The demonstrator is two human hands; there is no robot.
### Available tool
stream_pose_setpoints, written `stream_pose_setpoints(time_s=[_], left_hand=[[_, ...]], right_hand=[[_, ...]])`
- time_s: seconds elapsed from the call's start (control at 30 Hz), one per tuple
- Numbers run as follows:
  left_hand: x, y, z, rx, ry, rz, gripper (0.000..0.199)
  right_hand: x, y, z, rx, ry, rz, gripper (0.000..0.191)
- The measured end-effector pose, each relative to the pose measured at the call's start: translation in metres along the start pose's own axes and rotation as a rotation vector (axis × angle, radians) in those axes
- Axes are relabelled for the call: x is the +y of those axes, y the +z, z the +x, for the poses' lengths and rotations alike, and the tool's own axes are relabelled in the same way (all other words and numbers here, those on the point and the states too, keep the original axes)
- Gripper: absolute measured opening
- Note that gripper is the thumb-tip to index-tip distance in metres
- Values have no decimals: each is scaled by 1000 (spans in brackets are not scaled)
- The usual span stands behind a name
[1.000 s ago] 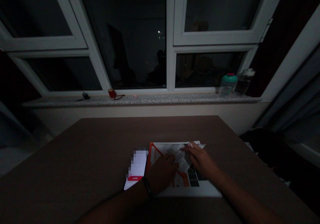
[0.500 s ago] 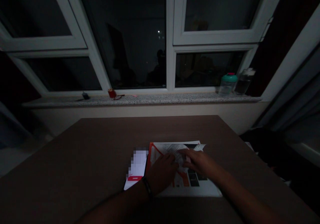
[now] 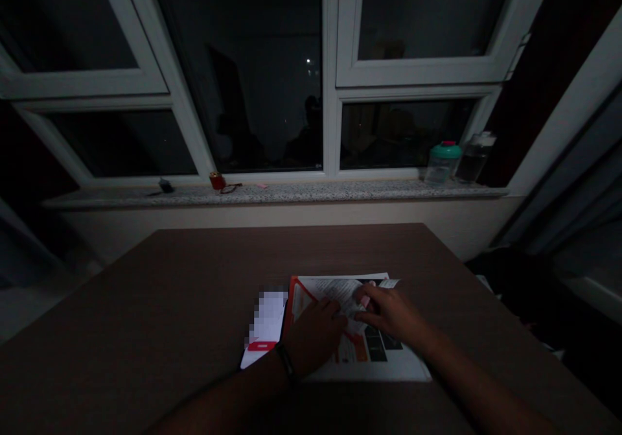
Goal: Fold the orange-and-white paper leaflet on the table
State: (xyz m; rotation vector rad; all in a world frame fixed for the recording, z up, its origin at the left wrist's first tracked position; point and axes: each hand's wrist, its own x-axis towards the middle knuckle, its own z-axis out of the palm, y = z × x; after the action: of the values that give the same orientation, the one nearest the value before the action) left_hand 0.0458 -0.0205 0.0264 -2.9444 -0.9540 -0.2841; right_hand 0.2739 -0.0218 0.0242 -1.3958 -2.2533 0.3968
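Note:
A printed booklet in white, orange and black lies on the brown table. On top of it is a slip of printed paper. My left hand, a dark band at its wrist, rests on the booklet with bent fingertips at the slip's lower edge. My right hand is over the slip's right side, its fingers curled round a small pinkish-white piece. Left of the booklet lies a lit phone with a red bar low on its screen.
Beyond the table runs a speckled windowsill. It holds a green-lidded bottle, a clear bottle, a small red object and a small dark object. Dark curtains hang at both sides.
My right hand has shifted slightly right, and its fingers are more curled, with the small piece showing more clearly. My left hand has stayed in place.

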Motion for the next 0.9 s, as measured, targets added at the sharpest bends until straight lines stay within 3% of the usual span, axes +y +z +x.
stream_pose_setpoints(time_s=[0.3, 0.53, 0.9], left_hand=[[1, -2, 1, -10, -4, 2, 7], [2, -5, 2, -36, -18, -1, 6], [1, 0, 0, -4, -21, -16, 10]], right_hand=[[4, 4, 1, -84, -157, 25, 10], [5, 7, 2, -37, -250, 74, 20], [6, 11, 4, -85, -141, 133, 25]])
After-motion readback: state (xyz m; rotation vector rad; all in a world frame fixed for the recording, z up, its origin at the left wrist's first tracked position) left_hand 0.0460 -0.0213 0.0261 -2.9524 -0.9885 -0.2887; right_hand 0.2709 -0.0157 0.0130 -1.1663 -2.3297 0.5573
